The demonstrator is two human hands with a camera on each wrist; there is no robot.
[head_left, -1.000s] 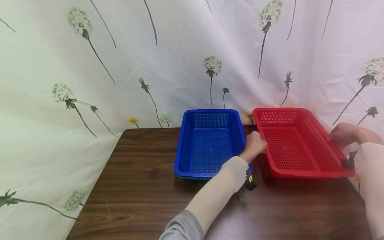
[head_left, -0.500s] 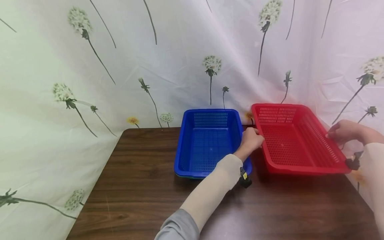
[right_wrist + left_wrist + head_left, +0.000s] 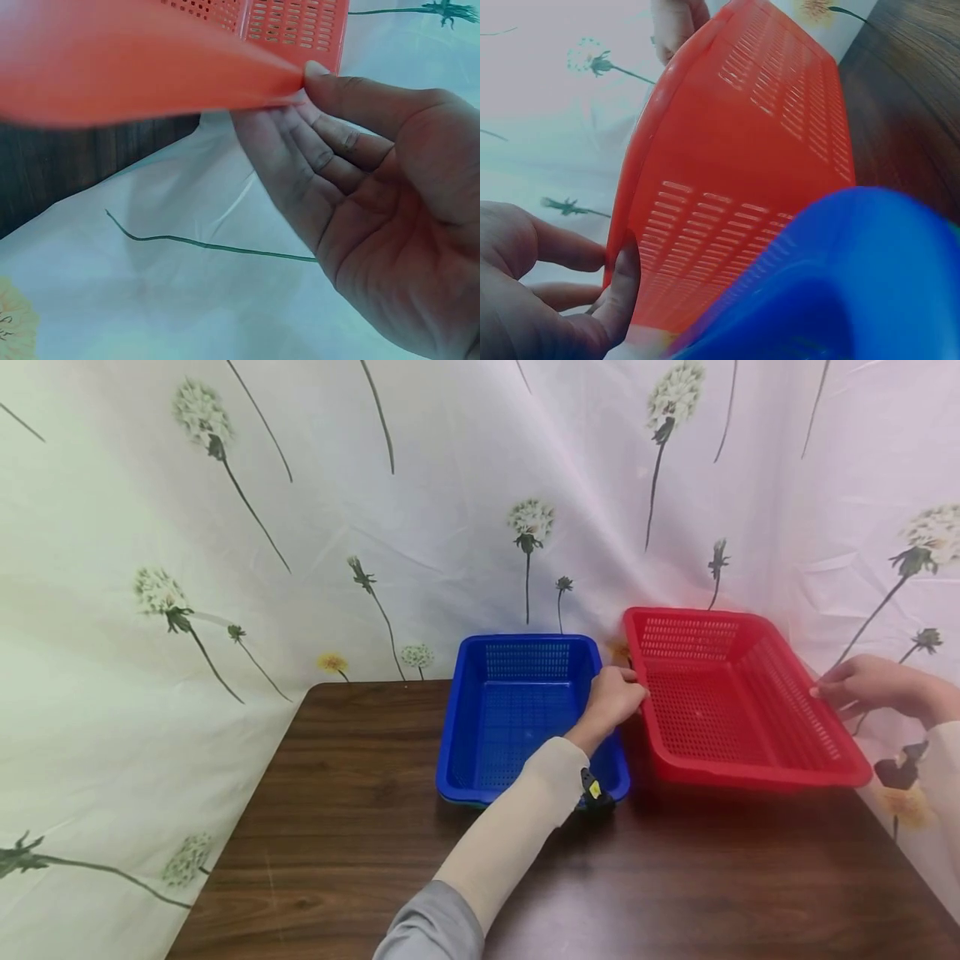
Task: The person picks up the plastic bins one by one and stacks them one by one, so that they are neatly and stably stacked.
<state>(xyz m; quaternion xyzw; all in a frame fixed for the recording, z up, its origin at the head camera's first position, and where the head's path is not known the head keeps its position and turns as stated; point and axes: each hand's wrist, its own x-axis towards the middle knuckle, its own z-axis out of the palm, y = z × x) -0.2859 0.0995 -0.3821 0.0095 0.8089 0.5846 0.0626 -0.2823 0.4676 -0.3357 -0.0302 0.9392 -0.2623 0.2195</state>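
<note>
A red slotted plastic basket (image 3: 712, 710) is held by its two long sides at the right of the head view. My left hand (image 3: 613, 700) pinches its left rim, thumb on one side and fingers on the other, as the left wrist view shows. On the opposite rim, my right hand (image 3: 870, 685) grips with the thumb above and the fingers underneath. Just left of it stands a blue basket (image 3: 525, 735) of the same kind, its right edge passing under my left hand. Nothing lies inside either basket.
The brown wooden table (image 3: 337, 827) carries the blue basket near its back edge. Behind it hangs a white cloth (image 3: 420, 527) printed with dandelions, close to the far side of both baskets. A thin green edge shows beneath the blue rim.
Both hands have lifted the red basket and shifted it slightly left and away, toward the cloth. The blue basket has stayed in place.
</note>
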